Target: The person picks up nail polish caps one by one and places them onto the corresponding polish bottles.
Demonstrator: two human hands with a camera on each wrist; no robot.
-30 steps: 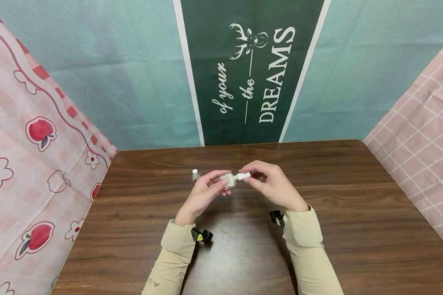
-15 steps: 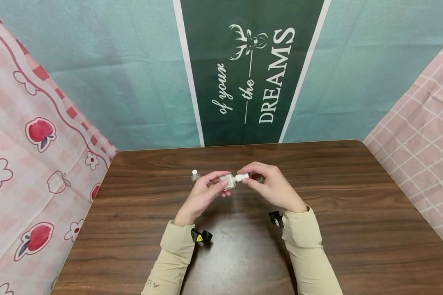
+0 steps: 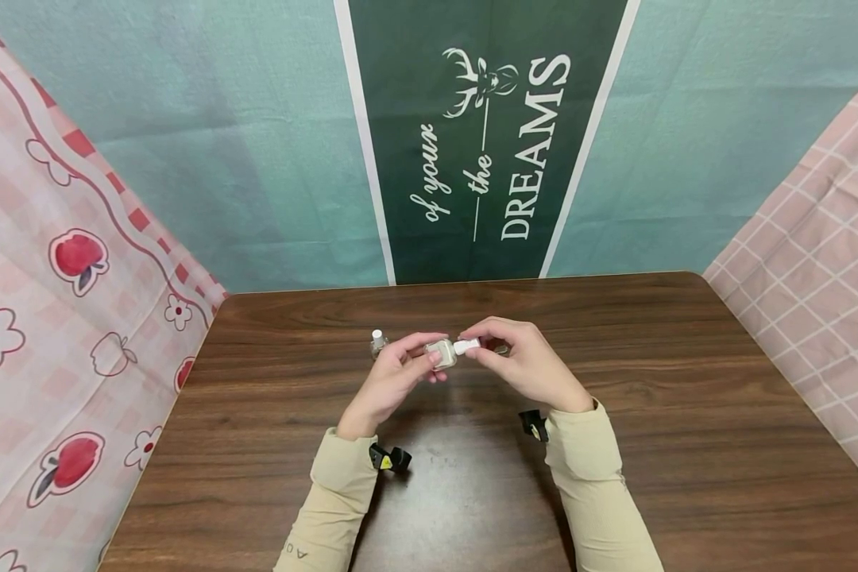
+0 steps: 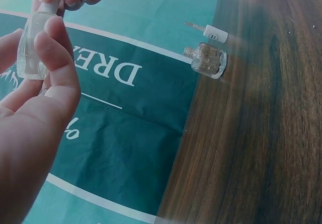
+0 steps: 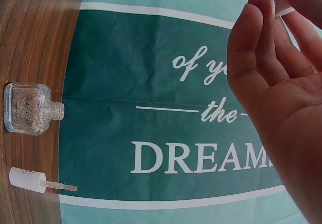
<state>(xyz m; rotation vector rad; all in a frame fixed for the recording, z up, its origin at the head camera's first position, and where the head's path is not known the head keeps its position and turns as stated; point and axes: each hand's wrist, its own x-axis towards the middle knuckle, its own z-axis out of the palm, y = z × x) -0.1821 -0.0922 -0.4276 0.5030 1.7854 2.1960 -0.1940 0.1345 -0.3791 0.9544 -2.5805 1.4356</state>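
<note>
The cap step appears to be in hand: a small square-bodied clear glass bottle [image 3: 441,353] is pinched between the thumb and fingers of the left hand [image 3: 398,371], while its white cylindrical plastic cap [image 3: 466,346] is pinched by the fingertips of the right hand [image 3: 532,361]. The bottle is held aloft and tilted, neck toward the right, above the dark wood-grain table [image 3: 686,381]. The cap lies at the neck; whether it is being fastened or loosened cannot be told. The next move would seem to call for a steady body and a turn of the cap along the neck's line. Something pale and translucent is contained in the held bottle; its level cannot be read.

Near the table's far edge, an uncapped clear glass bottle of glittery liquid [image 5: 27,108] is stood upright. Just beside it, on the side of the far right corner, a white brush cap [image 5: 27,179] is stood with its brush upward. Toward the far left corner, a second clear bottle [image 3: 376,347] is left standing under a white top; its contents are too small to be made out.
</note>
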